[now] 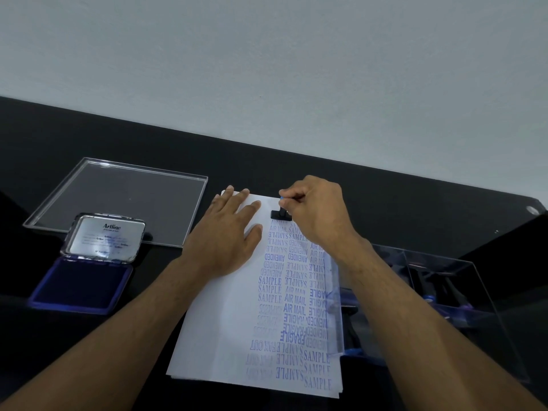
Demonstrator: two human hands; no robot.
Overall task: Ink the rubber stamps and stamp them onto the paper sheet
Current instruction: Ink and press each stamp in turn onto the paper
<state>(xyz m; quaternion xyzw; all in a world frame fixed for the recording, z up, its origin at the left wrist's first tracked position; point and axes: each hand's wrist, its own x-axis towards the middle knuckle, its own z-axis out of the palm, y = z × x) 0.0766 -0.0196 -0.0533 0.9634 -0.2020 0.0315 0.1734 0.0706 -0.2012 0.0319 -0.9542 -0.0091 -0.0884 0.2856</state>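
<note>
A white paper sheet (225, 327) lies on the black table, its right half covered with several blue imprints such as SAMPLE, AIR MAIL and FRAGILE. My left hand (228, 238) rests flat on the sheet's upper left, fingers spread. My right hand (317, 212) grips a black rubber stamp (278, 214) by its handle and holds its base down on the paper near the top edge. An open blue ink pad (80, 284) with a silver lid sits to the left.
A clear plastic lid (118, 197) lies flat behind the ink pad. A clear plastic box (462, 295) holding several more stamps stands right of the paper. A pale wall rises behind the table's far edge.
</note>
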